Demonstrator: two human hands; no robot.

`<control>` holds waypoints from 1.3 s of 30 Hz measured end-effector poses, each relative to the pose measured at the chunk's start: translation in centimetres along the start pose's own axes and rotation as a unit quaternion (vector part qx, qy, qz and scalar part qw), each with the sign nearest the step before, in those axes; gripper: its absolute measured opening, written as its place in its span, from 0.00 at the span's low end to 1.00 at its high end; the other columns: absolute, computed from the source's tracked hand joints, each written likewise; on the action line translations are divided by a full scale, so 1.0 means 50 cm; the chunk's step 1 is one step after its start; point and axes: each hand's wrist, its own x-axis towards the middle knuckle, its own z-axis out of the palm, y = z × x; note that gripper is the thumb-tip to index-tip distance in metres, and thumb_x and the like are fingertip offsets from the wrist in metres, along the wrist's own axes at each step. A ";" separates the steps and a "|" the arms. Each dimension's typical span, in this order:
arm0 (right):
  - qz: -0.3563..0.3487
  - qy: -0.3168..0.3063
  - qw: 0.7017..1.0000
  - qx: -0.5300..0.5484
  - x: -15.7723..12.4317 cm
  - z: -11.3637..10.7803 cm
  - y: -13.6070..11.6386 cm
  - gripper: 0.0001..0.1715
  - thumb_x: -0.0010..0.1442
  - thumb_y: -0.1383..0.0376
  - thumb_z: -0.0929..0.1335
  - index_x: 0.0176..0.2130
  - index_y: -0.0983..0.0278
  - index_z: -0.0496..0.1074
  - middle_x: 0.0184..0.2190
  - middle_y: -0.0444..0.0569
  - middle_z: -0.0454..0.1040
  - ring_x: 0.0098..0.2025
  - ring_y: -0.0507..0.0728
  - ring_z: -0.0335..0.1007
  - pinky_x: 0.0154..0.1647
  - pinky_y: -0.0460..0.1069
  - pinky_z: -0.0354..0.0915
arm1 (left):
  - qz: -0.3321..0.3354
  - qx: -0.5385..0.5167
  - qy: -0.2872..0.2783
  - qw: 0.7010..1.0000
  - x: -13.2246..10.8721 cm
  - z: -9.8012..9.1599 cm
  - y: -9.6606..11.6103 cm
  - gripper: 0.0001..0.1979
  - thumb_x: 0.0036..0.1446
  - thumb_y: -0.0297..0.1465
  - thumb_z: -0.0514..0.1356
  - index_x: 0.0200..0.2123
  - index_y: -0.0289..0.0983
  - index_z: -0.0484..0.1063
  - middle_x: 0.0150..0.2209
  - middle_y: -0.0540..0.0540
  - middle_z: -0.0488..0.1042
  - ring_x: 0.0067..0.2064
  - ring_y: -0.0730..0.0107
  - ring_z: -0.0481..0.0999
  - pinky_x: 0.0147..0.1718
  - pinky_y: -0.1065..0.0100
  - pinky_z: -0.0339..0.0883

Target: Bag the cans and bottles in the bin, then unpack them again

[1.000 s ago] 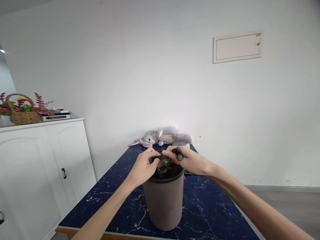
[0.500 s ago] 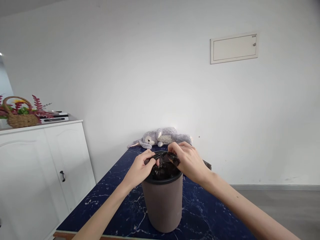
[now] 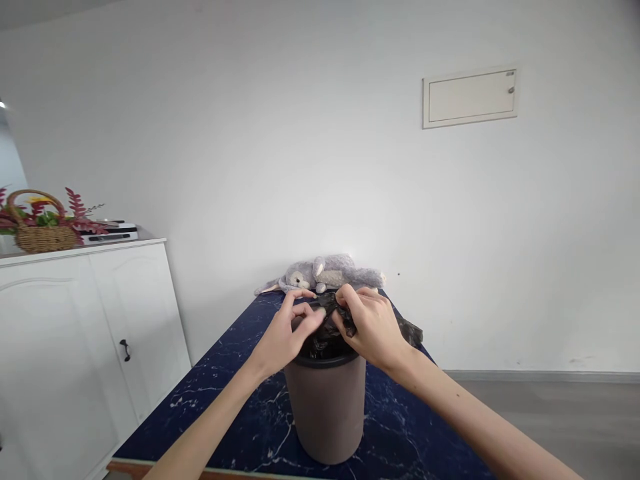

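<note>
A brown-grey trash can with a dark rim stands upright on the table. Crumpled black plastic of a trash bag shows inside its mouth and rises above the rim. My right hand is closed on a bunch of this bag over the right side of the can. Over the left side, my left hand has its thumb and index finger at the bag's gathered top, the other fingers curled. Behind my right hand lies more black plastic, partly hidden; whether it joins the bag I cannot tell.
The table has a dark blue marbled top. A grey plush rabbit lies at its far end against the wall. To the left stands a white cabinet with a wicker flower basket on top.
My left hand's index finger and thumb have shifted up and right along the bag, with the fingers less tightly curled. The bag is bunched differently between the hands. The can stays put.
</note>
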 end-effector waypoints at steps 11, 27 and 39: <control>-0.029 -0.005 0.999 -0.015 -0.003 0.005 -0.015 0.06 0.68 0.72 0.64 0.41 0.61 0.66 0.33 0.48 0.72 0.35 0.60 0.65 0.38 0.53 0.60 | -0.021 -0.110 0.003 0.994 0.040 0.012 0.017 0.23 0.64 0.53 0.64 0.44 0.40 0.83 0.43 0.45 0.83 0.51 0.52 0.80 0.48 0.61 0.71; -0.078 -0.159 0.984 -0.027 -0.034 -0.011 0.010 0.28 0.81 0.61 0.56 0.74 0.64 0.57 0.49 0.57 0.77 0.46 0.63 0.74 0.45 0.58 0.71 | 0.016 0.085 0.076 0.993 0.064 -0.036 -0.061 0.25 0.67 0.56 0.57 0.37 0.39 0.75 0.34 0.48 0.76 0.35 0.63 0.73 0.34 0.67 0.65; 0.030 -0.266 0.957 0.108 -0.047 -0.038 0.023 0.25 0.80 0.59 0.57 0.68 0.60 0.69 0.62 0.57 0.74 0.62 0.66 0.72 0.62 0.65 0.72 | -0.015 0.096 0.102 0.990 0.063 -0.087 -0.097 0.27 0.65 0.58 0.58 0.34 0.39 0.73 0.29 0.50 0.68 0.31 0.66 0.66 0.31 0.67 0.61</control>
